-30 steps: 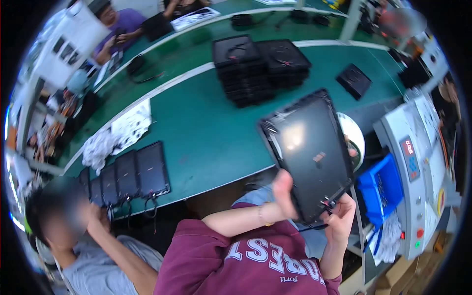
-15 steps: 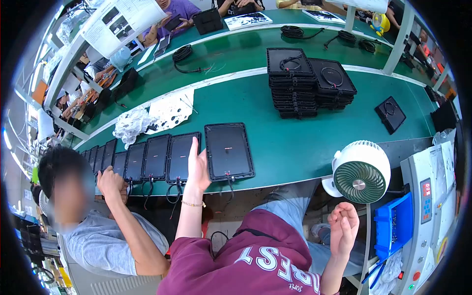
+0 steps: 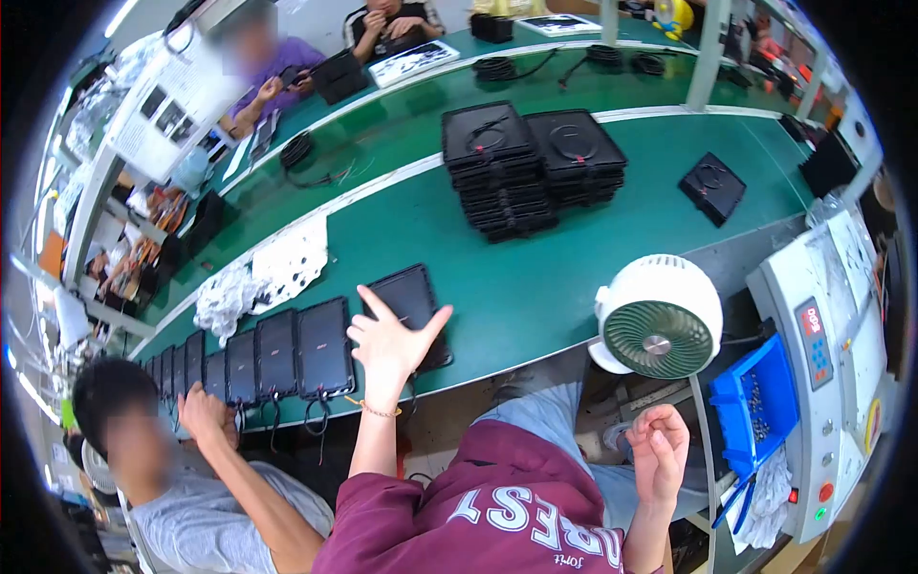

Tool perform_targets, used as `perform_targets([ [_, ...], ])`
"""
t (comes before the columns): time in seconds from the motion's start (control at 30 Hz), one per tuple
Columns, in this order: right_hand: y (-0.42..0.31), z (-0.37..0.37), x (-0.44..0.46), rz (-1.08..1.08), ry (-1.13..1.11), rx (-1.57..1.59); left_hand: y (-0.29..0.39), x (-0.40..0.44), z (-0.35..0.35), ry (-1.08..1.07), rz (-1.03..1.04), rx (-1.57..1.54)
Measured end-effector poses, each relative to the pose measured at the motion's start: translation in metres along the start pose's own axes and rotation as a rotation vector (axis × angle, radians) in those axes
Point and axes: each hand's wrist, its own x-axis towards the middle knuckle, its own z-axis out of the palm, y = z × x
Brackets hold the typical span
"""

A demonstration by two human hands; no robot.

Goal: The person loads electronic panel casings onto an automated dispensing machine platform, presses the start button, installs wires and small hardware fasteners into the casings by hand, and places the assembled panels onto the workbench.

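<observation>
The panel (image 3: 406, 297) is no longer held: one second ago it was gripped in both hands, above the bench (image 3: 382, 230); half a second ago it was already laid down, and it is now seen flat on the bench at the near edge, at the right end of the row. The row is thereby made longer by one, and both hands are freed.

The left hand (image 3: 387, 344) has been opened wide, whereas half a second ago its fingers were held closer together. It is now spread, back upward, over the lower left part of the panel; whether the panel is touched or only covered cannot be told. Beside it, the next panel (image 3: 323, 344) is left uncovered, its cable (image 3: 316, 413) hung over the edge.

The right hand (image 3: 660, 450) is held well apart from the left, raised near the fan (image 3: 660, 316) and the bin (image 3: 727, 411). Its fingers are loosely curled, not made into a fist, and nothing is seen in them; little change is shown there since half a second ago.

Farther back, two stacks (image 3: 497, 182) are left untouched. Whether the panel has been slid cannot be judged, since the view itself has been shifted.
</observation>
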Motion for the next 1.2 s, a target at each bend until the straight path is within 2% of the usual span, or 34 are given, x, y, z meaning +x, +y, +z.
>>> perform_targets([
  [0.07, -0.005, -0.002, -0.005, -0.035, 0.037, 0.0, 0.002, 0.003, 0.015, 0.073, 0.004, 0.108],
  [0.2, -0.021, -0.009, -0.017, -0.087, 0.015, -0.061, -0.005, 0.01, -0.004, -0.066, -0.077, 0.124],
  [0.27, -0.035, -0.013, -0.028, -0.122, -0.001, -0.11, 0.0, 0.003, -0.009, 0.026, -0.028, 0.149],
  [0.33, -0.056, -0.014, -0.04, -0.191, -0.052, -0.164, 0.03, -0.018, -0.021, 0.24, 0.204, 0.046],
  [0.43, -0.083, -0.019, -0.055, -0.366, -0.014, -0.252, 0.104, -0.028, -0.046, 0.423, 0.736, -0.375],
  [0.5, -0.096, -0.025, -0.06, -0.515, 0.076, -0.322, 0.175, -0.024, -0.065, 0.163, 0.979, -0.759],
  [0.53, -0.102, -0.03, -0.062, -0.581, 0.124, -0.349, 0.213, -0.025, -0.074, 0.032, 1.081, -0.794],
  [0.57, -0.105, -0.034, -0.064, -0.619, 0.194, -0.358, 0.252, -0.017, -0.07, -0.07, 1.232, -0.779],
  [0.6, -0.109, -0.038, -0.066, -0.661, 0.266, -0.365, 0.291, -0.017, -0.069, -0.289, 1.266, -0.766],
  [0.67, -0.116, -0.043, -0.071, -0.7, 0.396, -0.439, 0.378, 0.011, -0.017, -0.291, 1.414, -0.519],
  [0.73, -0.117, -0.05, -0.077, -0.721, 0.542, -0.511, 0.445, 0.027, 0.038, -0.241, 1.401, -0.349],
  [0.8, -0.117, -0.056, -0.09, -0.69, 0.658, -0.567, 0.492, 0.051, 0.108, -0.201, 1.272, -0.382],
  [0.83, -0.116, -0.058, -0.097, -0.661, 0.719, -0.596, 0.5, 0.055, 0.122, -0.118, 1.228, -0.341],
  [0.87, -0.117, -0.061, -0.104, -0.633, 0.781, -0.626, 0.507, 0.056, 0.128, -0.034, 1.182, -0.306],
  [0.93, -0.119, -0.067, -0.113, -0.593, 0.865, -0.66, 0.507, 0.048, 0.111, -0.183, 1.023, -0.415],
  [1.0, -0.121, -0.066, -0.119, -0.537, 0.919, -0.7, 0.519, 0.063, 0.132, -0.088, 1.044, -0.457],
  [1.07, -0.126, -0.07, -0.112, -0.518, 0.932, -0.792, 0.526, 0.07, 0.137, 0.123, 1.104, -0.492],
  [1.1, -0.134, -0.069, -0.106, -0.478, 0.902, -0.822, 0.534, 0.079, 0.139, 0.126, 1.092, -0.617],
  [1.13, -0.144, -0.068, -0.096, -0.456, 0.869, -0.95, 0.545, 0.084, 0.144, 0.12, 1.075, -0.735],
  [1.2, -0.158, -0.071, -0.07, -0.447, 0.756, -1.094, 0.542, 0.077, 0.116, -0.097, 0.993, -0.992],
])
